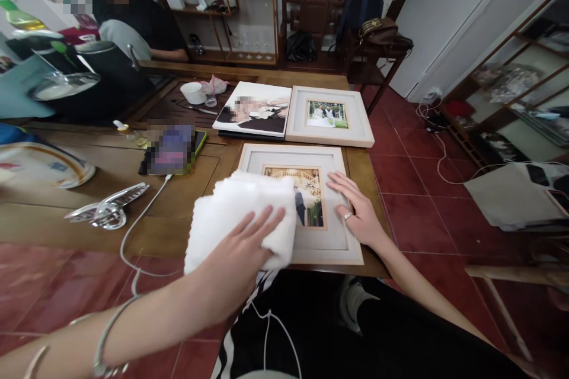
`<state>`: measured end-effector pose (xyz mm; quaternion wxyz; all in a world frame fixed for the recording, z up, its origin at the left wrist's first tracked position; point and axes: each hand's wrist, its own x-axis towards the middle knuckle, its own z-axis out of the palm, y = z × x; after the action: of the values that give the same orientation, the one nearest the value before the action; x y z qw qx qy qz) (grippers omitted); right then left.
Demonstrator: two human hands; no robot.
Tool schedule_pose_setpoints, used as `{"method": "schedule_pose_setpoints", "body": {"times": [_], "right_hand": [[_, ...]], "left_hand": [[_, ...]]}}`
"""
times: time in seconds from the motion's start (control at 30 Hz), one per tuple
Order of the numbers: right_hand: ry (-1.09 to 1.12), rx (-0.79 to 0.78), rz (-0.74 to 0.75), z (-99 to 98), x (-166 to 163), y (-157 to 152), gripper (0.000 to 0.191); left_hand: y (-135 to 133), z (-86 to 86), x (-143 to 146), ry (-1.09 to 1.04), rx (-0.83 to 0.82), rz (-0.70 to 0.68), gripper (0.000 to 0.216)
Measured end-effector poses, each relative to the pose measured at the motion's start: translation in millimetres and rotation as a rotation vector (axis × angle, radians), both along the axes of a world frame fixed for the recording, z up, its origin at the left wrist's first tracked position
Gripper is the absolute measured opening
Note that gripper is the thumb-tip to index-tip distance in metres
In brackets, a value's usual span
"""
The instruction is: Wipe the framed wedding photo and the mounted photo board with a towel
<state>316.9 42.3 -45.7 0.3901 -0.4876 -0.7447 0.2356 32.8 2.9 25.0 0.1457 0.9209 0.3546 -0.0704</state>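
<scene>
Folded fluffy white cloth (226, 213) overlaps left side of rectangular pale-wood photo frame (322, 241) on brown wooden bench (175, 204); left hand (246, 251) grip drapes over cloth, can't tell if pinching; right hand (359, 216) grip spread, unclenched, on frame; best press lightly, pile flat.

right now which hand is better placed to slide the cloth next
Probably the left hand: it lies on the white cloth, which covers part of the nearest frame. The right hand touches the frame's right side, apart from the cloth.
</scene>
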Motion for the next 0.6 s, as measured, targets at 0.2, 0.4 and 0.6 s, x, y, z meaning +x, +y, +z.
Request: {"method": "schedule_pose_setpoints", "body": {"times": [0.2,0.4,0.6], "right_hand": [[-0.013,0.013,0.01,0.1,0.6,-1.2,0.054],[-0.002,0.017,-0.023,0.7,-0.7,-1.8,0.052],[-0.003,0.016,-0.076,1.2,-3.1,-2.0,0.051]], "left_hand": [[76.3,-12.0,12.2,-0.016,0.222,0.117,0.035],[135.2,-19.0,16.2,-0.008,0.41,0.179,0.029],[81.1,1.2,25.0,0.248,0.268,0.071,0.032]]}}
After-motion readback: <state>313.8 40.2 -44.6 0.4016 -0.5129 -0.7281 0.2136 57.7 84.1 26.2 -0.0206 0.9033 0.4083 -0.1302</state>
